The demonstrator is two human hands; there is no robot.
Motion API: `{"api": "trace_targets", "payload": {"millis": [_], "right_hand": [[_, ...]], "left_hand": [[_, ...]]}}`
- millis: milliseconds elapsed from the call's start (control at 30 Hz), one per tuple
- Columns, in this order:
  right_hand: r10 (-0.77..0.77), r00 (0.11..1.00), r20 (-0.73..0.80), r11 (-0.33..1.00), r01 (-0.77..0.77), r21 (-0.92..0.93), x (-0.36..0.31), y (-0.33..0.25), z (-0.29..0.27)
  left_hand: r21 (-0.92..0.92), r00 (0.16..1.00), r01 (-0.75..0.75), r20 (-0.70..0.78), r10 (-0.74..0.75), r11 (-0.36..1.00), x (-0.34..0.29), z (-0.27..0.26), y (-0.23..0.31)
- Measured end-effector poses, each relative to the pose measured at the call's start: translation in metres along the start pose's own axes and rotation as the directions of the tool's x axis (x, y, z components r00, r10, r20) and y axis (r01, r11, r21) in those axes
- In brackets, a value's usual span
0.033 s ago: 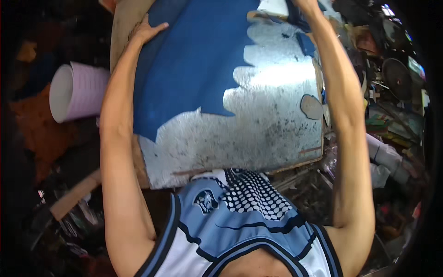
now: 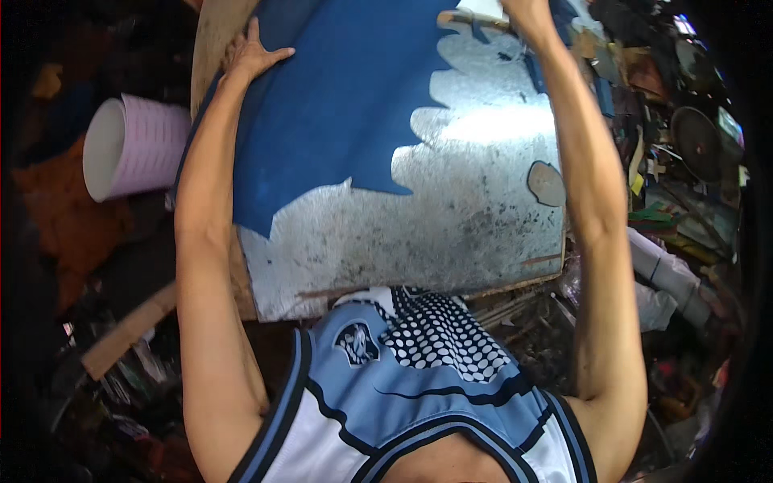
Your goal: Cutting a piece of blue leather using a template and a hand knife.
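A large blue sheet [image 2: 322, 105], leather-like, lies over a worn metal-faced board [image 2: 451, 233] in front of me. Its right and near edges are cut in scallops and points. My left hand [image 2: 250, 58] rests on the sheet's far left part, thumb and fingers spread, holding nothing. My right hand [image 2: 527, 14] is at the top edge, beyond the sheet's scalloped side; its fingers are out of the picture, so any held thing is hidden. Beside it lies a wooden strip or handle [image 2: 475, 19]. A flat grey rounded piece [image 2: 546, 183] sits near the board's right edge.
A pale lilac bucket-like container [image 2: 145, 149] stands left of the board. A wooden plank [image 2: 129, 330] lies lower left, near orange-brown material [image 2: 68, 209]. Crowded at right are a dark round disc [image 2: 695, 141], white wrapped rolls [image 2: 664, 270] and mixed scraps.
My right hand and forearm have shifted slightly left. The blue sheet now shows past the left side of my left forearm. The view has moved a little; my left hand stays spread on the sheet.
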State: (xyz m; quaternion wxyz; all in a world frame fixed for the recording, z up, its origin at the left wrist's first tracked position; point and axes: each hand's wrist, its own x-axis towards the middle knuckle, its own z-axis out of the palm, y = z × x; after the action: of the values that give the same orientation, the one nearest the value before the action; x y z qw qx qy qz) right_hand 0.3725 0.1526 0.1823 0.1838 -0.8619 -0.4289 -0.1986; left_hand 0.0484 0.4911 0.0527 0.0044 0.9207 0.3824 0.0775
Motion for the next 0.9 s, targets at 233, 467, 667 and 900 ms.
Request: {"api": "trace_targets", "payload": {"millis": [233, 467, 667, 900], "right_hand": [[0.369, 0.808, 0.459, 0.786, -0.535, 0.31, -0.224, -0.09, 0.076], [0.383, 0.749, 0.541, 0.69, -0.621, 0.372, -0.235, -0.126, 0.075], [0.337, 0.825, 0.453, 0.759, -0.523, 0.388, -0.215, -0.081, 0.115], [-0.184, 0.896, 0.404, 0.924, 0.298, -0.239, -0.253, -0.016, 0.194]], "left_hand": [[-0.101, 0.993, 0.031, 0.114, -0.019, 0.994, -0.091, -0.024, -0.075], [0.025, 0.985, 0.139, 0.096, -0.14, 0.99, -0.163, -0.032, -0.081], [-0.073, 0.977, 0.177, 0.134, -0.166, 0.982, -0.153, -0.026, -0.07], [-0.258, 0.991, 0.061, 0.13, -0.028, 0.964, -0.137, -0.036, -0.082]]}}
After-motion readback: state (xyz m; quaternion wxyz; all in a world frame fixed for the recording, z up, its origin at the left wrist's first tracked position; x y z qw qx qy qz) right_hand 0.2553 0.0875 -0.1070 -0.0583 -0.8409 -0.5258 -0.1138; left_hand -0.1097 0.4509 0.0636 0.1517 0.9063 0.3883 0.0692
